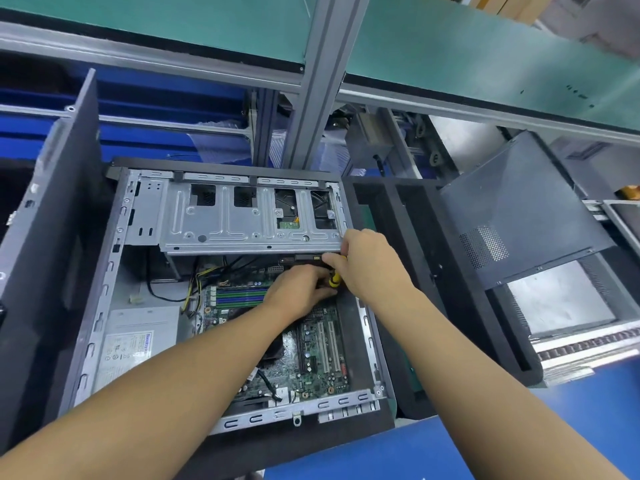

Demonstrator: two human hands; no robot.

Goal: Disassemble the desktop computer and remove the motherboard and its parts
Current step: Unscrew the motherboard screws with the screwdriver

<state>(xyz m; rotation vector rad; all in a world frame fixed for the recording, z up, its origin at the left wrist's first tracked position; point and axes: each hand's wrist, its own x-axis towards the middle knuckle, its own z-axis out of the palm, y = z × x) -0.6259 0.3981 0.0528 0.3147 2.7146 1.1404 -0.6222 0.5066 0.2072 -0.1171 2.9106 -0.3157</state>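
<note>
- Bright, even light from above; shadows are soft, and deepest under the drive cage [242,220] just beyond the fingers [330,260].
- A mild sheen lies on the cage's bare metal.
- Wide-angle bending curves the rails [138,57] far above the fingers.
- The fingers look slightly soft, and the side panel [519,209] to their right looks grainy.

One wide-angle, head-worn view looks forward and steeply down into the open computer case [341,403] from close above. Both forearms enter at the bottom edge, and the left hand [299,292] and right hand [370,261] meet on a screwdriver [334,280] mid-frame. The workbench's green shelf [173,26] bends across the top.
</note>
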